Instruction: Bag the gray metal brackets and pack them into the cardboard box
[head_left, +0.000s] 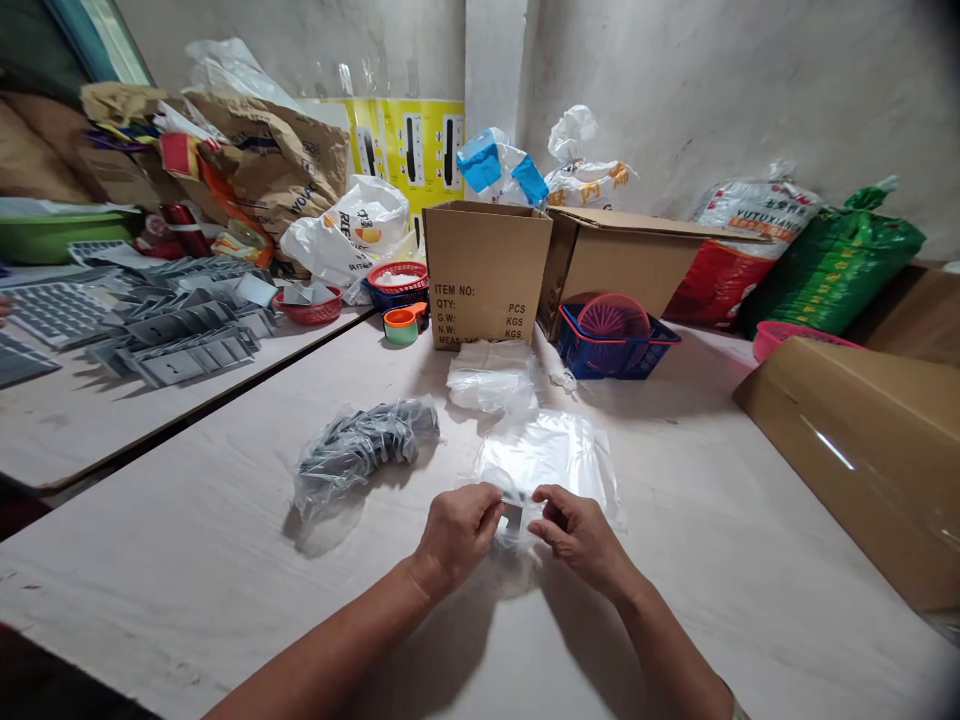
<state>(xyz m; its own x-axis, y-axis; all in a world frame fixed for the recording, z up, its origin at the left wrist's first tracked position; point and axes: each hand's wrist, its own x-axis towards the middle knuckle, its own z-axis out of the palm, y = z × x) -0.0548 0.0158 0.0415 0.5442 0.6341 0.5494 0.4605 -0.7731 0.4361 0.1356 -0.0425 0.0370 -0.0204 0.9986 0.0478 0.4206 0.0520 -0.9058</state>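
My left hand (459, 528) pinches the edge of a clear plastic bag (517, 570) that has grey pieces (513, 515) inside, with its fingertips against the uppermost piece. On the bag's other side, my right hand (577, 530) has curled fingers, which appear to grip the plastic. Just beyond my hands lies a flat stack of clear bags (562, 455). To the left, a filled clear bag (360, 445) holds a curved row of several thin grey pieces.
Behind stand an upright carton (487, 270), a folded bag pile (493, 372) and a blue basket (619, 345). An orange-and-green tape roll (401, 325) sits near the carton. Grey pieces (187, 320) cover the left table beyond a gap. A large carton (862, 450) is at right.
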